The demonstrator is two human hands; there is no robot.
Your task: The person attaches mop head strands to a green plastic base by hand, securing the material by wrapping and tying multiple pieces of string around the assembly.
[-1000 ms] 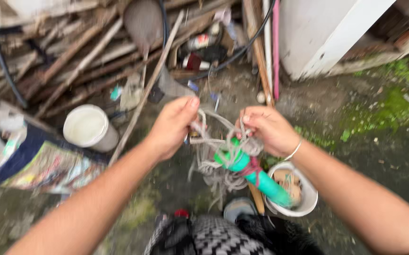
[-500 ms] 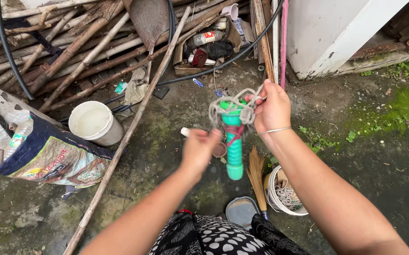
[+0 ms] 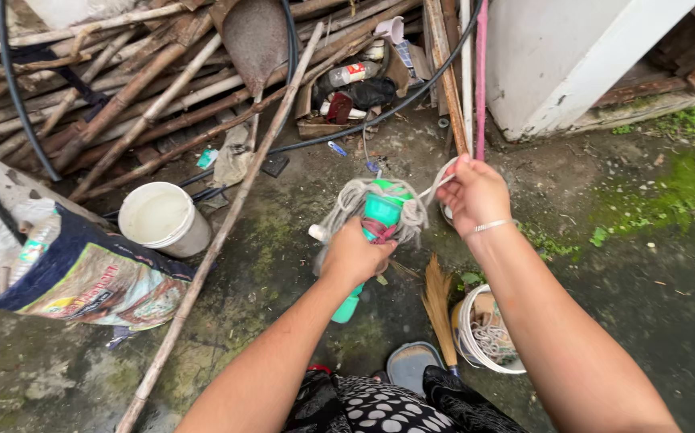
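Two hands meet over the wet ground (image 3: 299,232), with the stacked poles (image 3: 123,104) and white bucket (image 3: 163,216) beyond. My left hand (image 3: 355,255) is clenched around the green bottle (image 3: 379,212), which runs up past my knuckles and down below my palm. My right hand (image 3: 476,195) pinches the pale cord (image 3: 435,183), looped around the bottle's top, between fingertips.
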